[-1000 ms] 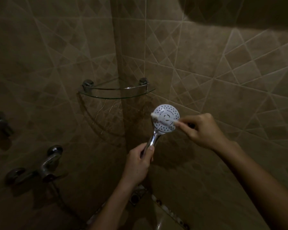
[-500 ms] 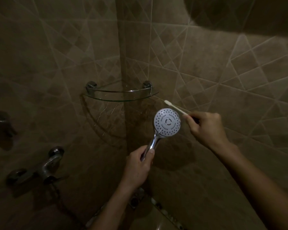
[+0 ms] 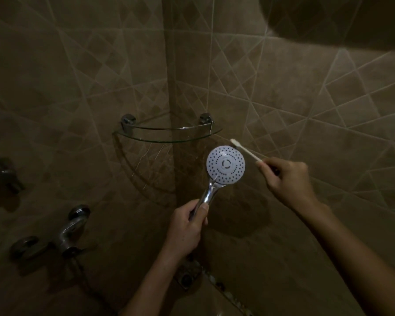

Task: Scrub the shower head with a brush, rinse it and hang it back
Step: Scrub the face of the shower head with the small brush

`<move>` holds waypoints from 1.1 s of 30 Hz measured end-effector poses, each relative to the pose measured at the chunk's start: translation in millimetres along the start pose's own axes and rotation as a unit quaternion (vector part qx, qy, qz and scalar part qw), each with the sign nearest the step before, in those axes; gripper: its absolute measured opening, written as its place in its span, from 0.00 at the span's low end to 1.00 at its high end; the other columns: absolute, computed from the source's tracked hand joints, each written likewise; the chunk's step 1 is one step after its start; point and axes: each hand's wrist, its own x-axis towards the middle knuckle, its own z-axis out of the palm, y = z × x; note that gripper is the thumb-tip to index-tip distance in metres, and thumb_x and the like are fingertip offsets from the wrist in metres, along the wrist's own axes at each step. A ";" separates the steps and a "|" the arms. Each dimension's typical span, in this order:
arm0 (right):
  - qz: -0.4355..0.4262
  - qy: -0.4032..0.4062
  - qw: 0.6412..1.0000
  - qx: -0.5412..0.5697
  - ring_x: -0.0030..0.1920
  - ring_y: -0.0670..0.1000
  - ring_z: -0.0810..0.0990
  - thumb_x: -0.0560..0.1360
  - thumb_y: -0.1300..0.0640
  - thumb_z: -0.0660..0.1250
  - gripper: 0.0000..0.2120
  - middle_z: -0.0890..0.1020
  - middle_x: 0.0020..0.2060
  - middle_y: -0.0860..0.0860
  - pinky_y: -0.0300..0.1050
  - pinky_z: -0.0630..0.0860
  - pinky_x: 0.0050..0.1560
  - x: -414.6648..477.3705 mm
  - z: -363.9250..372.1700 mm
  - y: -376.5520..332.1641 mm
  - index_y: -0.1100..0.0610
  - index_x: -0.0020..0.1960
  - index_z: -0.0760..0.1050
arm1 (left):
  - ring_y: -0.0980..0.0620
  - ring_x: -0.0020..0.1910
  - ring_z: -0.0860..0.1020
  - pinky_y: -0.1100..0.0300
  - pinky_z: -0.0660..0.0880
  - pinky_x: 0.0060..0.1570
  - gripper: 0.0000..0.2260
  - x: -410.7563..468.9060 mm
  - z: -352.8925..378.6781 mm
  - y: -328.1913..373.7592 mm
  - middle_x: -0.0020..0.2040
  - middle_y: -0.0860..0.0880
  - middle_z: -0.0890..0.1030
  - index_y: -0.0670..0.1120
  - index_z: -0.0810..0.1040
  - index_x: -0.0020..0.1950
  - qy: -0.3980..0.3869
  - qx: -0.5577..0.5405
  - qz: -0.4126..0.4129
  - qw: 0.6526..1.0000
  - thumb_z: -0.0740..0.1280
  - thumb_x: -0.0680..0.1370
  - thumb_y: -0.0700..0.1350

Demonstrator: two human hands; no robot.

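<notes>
The shower head (image 3: 225, 165) has a round white face dotted with nozzle holes and a chrome handle. It stands upright with the face turned toward me. My left hand (image 3: 187, 226) is closed around the lower part of the handle. My right hand (image 3: 287, 179) pinches a thin white brush (image 3: 245, 150), shaped like a toothbrush, by its handle. The bristle end points up and left, just clear of the upper right rim of the face and not touching it.
A glass corner shelf (image 3: 167, 135) with a chrome rail hangs just above the shower head. A chrome mixer tap (image 3: 62, 236) with a hose sits on the left wall. A floor drain (image 3: 187, 278) lies below my left wrist. Tiled walls meet in the corner.
The brush lay across the shower head's face a second ago; my right hand has lifted it off, up and to the right. The shower head stays held the same way.
</notes>
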 end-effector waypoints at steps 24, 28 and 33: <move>0.057 -0.035 0.998 0.013 0.35 0.47 0.79 0.82 0.50 0.63 0.12 0.82 0.35 0.50 0.42 0.72 0.34 104.4 58.5 -46.5 0.54 0.49 0.82 | 0.54 0.17 0.61 0.70 0.55 0.17 0.18 39.3 -70.3 1.5 0.29 0.42 0.69 0.37 0.72 0.40 0.074 -0.086 -0.016 0.993 0.61 0.83 0.49; 0.043 -0.100 0.994 0.030 0.42 0.48 0.79 0.83 0.53 0.61 0.10 0.83 0.43 0.51 0.46 0.74 0.41 149.5 77.8 -70.1 0.54 0.52 0.81 | 0.54 0.17 0.62 0.69 0.55 0.18 0.17 50.9 -83.3 7.5 0.23 0.47 0.66 0.41 0.74 0.40 0.128 -0.090 -0.031 0.987 0.60 0.84 0.50; 0.059 -0.150 0.986 0.032 0.53 0.51 0.80 0.81 0.55 0.66 0.11 0.85 0.52 0.54 0.49 0.75 0.52 198.8 115.9 -90.2 0.57 0.59 0.83 | 0.53 0.18 0.63 0.68 0.55 0.18 0.17 66.0 -102.3 13.8 0.30 0.42 0.69 0.40 0.75 0.41 0.150 -0.102 -0.034 0.983 0.60 0.84 0.50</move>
